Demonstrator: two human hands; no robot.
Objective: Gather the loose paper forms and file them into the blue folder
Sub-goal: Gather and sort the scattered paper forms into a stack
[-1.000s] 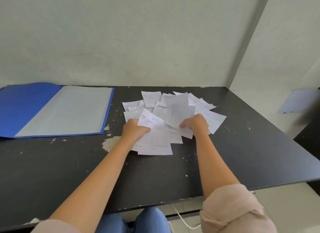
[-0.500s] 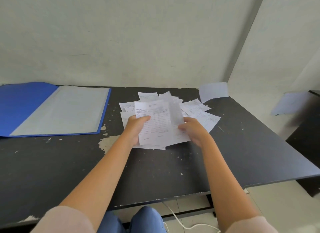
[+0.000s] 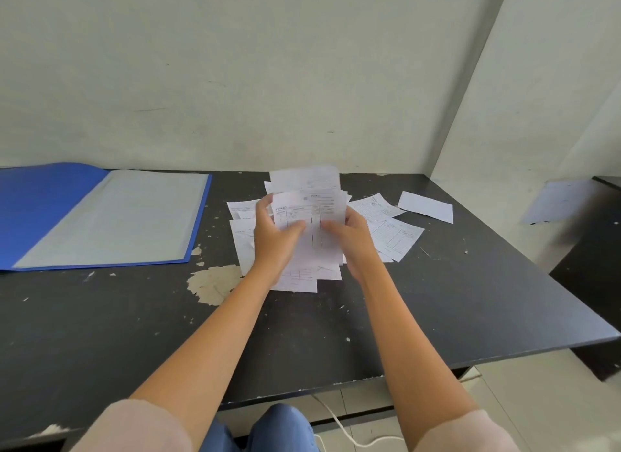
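In the head view, the left hand (image 3: 274,236) and the right hand (image 3: 353,239) are both closed on a raised bundle of forms (image 3: 311,216), above the loose forms (image 3: 393,233) on the desk (image 3: 437,300). The open blue folder (image 3: 50,213) lies far left. To do this step well, I think they should tap the edges even and then collect the sheets on the right.

The top form (image 3: 311,223) of the bundle held over the middle of the table (image 3: 470,300) carries a bold heading at its upper left that seems to read "NUVA BC"; the letters are blurred, so this reading is unsure. A smaller heading at its upper right is too faint to make out. The ruled columns below hold print too small to read. The forms lying flat toward the table's far right corner (image 3: 393,231) show printed tables, none of it legible.
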